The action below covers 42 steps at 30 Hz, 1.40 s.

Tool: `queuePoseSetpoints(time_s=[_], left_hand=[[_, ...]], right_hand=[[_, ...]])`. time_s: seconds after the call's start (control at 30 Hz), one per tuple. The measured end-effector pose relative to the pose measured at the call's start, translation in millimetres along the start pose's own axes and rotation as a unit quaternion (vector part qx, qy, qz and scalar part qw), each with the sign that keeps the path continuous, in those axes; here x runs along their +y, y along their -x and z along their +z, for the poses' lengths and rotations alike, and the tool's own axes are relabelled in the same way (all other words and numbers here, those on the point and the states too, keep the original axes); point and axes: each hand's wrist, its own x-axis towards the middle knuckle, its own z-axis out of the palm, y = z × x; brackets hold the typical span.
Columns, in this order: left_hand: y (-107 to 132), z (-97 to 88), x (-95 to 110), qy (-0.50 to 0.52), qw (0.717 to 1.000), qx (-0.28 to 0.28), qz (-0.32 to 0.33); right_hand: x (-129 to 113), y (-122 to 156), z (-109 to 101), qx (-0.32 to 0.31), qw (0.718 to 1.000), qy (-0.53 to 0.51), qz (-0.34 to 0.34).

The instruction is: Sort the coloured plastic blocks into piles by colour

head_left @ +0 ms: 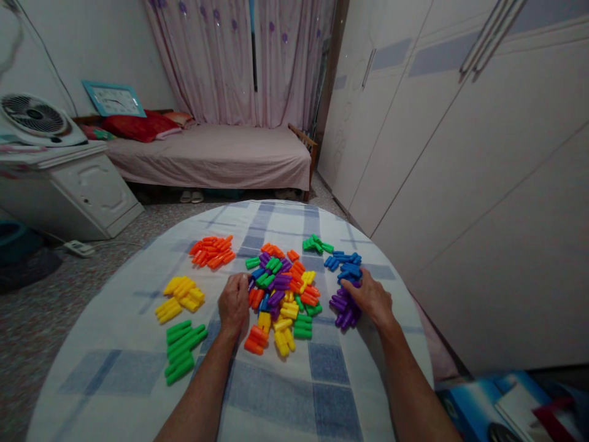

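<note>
A mixed pile of plastic building pieces [278, 282] in orange, yellow, green, blue and purple lies mid-table. At its left edge is my left hand [234, 304], fingers curled beside a blue and a purple piece; what they grip, if anything, is hidden. My right hand [373, 299] is at the right, thumb and fingers closed around a blue piece [350, 271] at the blue group. Just below the thumb lies a purple group [346, 307]. Single-colour groups stand apart: orange [212, 252], yellow [180, 297] and large green [184, 350] at left, small green [316, 244] at the back.
The round table [267, 393] has a checked cloth. Beyond it are a bed [216, 153] and pink curtains [221, 61]. A white wardrobe [460, 215] lines the right side. A low cabinet [92, 190] with a fan [39, 116] stands left; a blue box [478, 405] is at lower right.
</note>
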Motion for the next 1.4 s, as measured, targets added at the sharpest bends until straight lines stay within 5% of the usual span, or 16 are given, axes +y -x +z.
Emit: queuePoseSetpoints(time_s=[0.47, 0.87, 1.13, 1.27, 1.4], left_hand=[[0, 1.2, -2, -0.003, 1.000, -0.009, 0.007], [0, -0.5, 4, -0.002, 1.000, -0.004, 0.007], [2, -0.2, 4, -0.008, 1.000, -0.005, 0.016], [1, -0.2, 4, -0.010, 1.000, -0.006, 0.012], [1, -0.2, 4, -0.009, 1.000, -0.002, 0.012]], right_hand=[[-13, -21, 15, 0.036, 0.999, 0.024, -0.003], [1, 10, 16, 0.075, 0.996, 0.040, -0.028], [-16, 22, 3, 0.172, 0.974, -0.037, -0.143], [-33, 41, -2, 0.091, 0.952, -0.102, -0.274], [-46, 63, 13, 0.069, 0.950, -0.025, -0.305]])
